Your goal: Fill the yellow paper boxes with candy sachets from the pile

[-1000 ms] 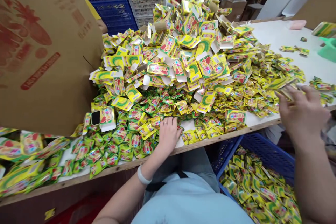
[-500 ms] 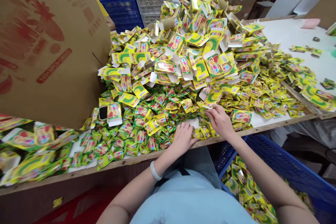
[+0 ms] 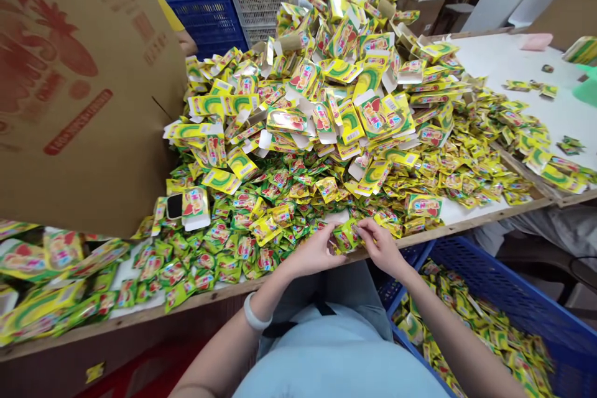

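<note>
With fingers of left hand and right hand, pinching green packet at counter edge, near boxes apparently marked "TWINS".

Bright, fairly even indoor light seems to fall from above, leaving the white worktop pale and the space beneath it dim. Small glints catch the glossy packets, while the brown carton darkens toward its lower right (its red print looks a touch soft). Colours read vividly over the middle. The distant crates and background lose fine detail. Wide-angle distortion stretches things near the borders, and the blue crate falls partly into shade.
</note>
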A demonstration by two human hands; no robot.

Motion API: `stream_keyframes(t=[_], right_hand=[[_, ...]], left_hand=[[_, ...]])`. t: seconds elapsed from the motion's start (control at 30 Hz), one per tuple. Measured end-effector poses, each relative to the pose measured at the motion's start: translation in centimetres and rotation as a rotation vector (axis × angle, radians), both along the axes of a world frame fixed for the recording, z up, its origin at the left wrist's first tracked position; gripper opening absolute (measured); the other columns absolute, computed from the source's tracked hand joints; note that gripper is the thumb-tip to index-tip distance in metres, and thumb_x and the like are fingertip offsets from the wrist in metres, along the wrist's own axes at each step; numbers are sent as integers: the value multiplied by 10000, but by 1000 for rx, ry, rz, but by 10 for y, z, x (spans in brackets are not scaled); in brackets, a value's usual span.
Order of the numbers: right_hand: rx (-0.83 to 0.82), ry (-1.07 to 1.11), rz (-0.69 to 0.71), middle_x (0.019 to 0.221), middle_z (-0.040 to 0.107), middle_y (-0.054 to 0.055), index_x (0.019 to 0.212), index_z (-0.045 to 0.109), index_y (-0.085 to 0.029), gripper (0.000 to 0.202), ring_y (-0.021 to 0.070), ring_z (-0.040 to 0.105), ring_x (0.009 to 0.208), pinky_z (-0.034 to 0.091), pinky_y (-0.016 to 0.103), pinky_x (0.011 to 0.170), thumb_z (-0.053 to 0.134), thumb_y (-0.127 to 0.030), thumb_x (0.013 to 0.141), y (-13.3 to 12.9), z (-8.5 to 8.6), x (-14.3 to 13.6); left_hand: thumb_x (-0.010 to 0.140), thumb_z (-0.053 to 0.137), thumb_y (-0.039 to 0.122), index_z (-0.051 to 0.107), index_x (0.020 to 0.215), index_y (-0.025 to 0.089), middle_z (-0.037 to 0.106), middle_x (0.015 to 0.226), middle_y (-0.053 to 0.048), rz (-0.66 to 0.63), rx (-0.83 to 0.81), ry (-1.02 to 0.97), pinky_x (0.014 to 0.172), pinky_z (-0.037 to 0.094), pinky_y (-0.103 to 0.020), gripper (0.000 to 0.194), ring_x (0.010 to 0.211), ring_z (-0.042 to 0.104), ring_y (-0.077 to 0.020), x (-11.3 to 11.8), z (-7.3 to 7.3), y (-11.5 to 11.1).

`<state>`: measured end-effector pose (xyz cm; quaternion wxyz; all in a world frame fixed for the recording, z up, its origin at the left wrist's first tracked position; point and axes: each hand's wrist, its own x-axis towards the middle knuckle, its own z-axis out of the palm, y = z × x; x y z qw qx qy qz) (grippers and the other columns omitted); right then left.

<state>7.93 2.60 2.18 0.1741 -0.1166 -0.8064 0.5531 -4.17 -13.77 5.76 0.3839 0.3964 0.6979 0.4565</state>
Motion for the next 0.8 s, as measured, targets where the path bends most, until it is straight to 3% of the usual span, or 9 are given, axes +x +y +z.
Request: stream_keyframes(t=[0.07,0.13,0.23,0.3,0.4,0.53,0.6,0.7,0.8], right_hand=[[-1,5,6,758,612,25,891,571,-216,226,162,567,662,483,286,653,490,-411,973,-3,3,0],[-73,5,14,810,635,31,1002,557,-222,221,159,593,684,511,285,648,481,-429,977,-4,5,3],[-408,-56,109,909,683,28,1222,486,-243,425,160,663,722,569,291,621,592,-504,904,-3,6,12],[-595,-146,175,871,711,26,1175,560,-214,494,171,695,707,597,313,630,701,-520,813,1,4,22],[-589,-196,59,723,721,32,912,673,-165,362,178,696,624,597,312,617,742,-495,783,13,1,45],[-435,-67,-353,554,646,-8,809,670,-180,329,136,564,436,479,253,424,760,-494,768,42,1,84],[-384,-27,-493,526,611,-26,793,652,-188,327,119,506,400,435,244,390,772,-491,760,53,1,102],[-374,-13,-550,511,594,-29,786,643,-191,331,120,499,399,437,251,394,773,-495,759,60,1,119],[-401,-9,-535,508,605,-21,796,647,-195,334,135,513,394,456,272,398,761,-507,762,58,4,125]], left_hand=[[808,690,351,509,1273,164,662,1093,-94,6,-13,-25,751,505,-294,533,879,631,-205,4,5,-2],[906,565,382,503,1245,162,654,1046,-89,37,-39,19,730,504,-303,409,832,619,-195,8,6,0],[953,479,318,459,1245,182,640,1051,-88,-21,-44,140,759,511,-325,322,833,619,-196,15,8,6],[944,485,250,417,1264,198,625,1128,-103,-108,-34,220,828,513,-343,332,927,633,-210,18,12,13],[915,555,229,385,1291,186,644,1100,-105,-223,-67,376,849,512,-357,415,987,645,-241,22,28,32],[953,545,397,495,1209,160,651,1149,-122,-291,54,694,913,490,-351,353,1067,628,-251,30,53,93],[984,485,366,534,1194,137,646,1195,-137,-336,130,881,997,449,-370,315,1172,581,-260,38,55,138],[929,579,341,467,1350,57,487,1449,-214,-364,138,1119,1166,277,-487,520,1434,336,-337,50,40,201],[900,586,227,523,1285,-15,421,1492,-271,-411,-6,1220,1213,123,-560,459,1489,207,-392,54,21,236]])
